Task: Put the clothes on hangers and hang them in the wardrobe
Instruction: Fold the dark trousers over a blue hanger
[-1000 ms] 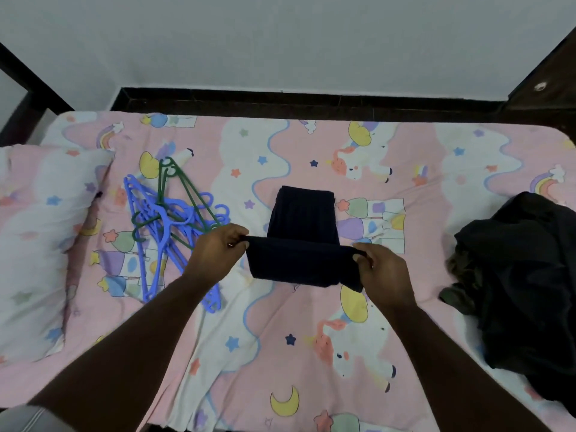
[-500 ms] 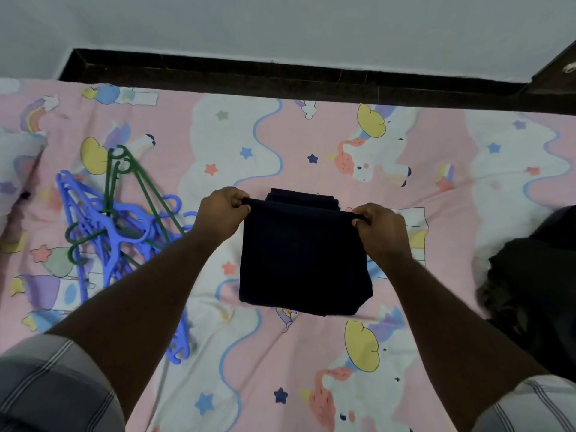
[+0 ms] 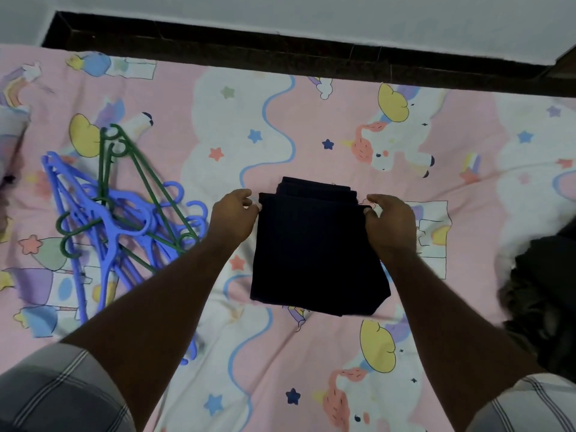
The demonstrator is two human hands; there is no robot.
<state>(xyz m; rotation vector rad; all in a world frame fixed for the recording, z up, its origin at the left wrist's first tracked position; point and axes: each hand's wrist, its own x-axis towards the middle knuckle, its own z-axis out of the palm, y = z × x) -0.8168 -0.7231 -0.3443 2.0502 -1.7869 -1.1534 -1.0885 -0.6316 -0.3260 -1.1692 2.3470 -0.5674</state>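
A folded dark navy garment (image 3: 314,251) is at the middle of the bed, over the pink unicorn sheet (image 3: 311,120). My left hand (image 3: 233,216) pinches its upper left corner and my right hand (image 3: 389,222) pinches its upper right corner. Further folded layers show just behind the top edge. To the left lies a tangled heap of blue hangers (image 3: 109,226) with green hangers (image 3: 137,169) across them, about a hand's width from my left hand. No wardrobe is in view.
A pile of dark clothes (image 3: 542,291) lies at the right edge of the bed. The corner of a pillow (image 3: 9,120) shows at far left. A dark wooden bed frame (image 3: 280,42) runs along the white wall behind.
My hands have unfolded the navy garment's near flap so it spreads longer towards me. The camera has come closer and tilted down.
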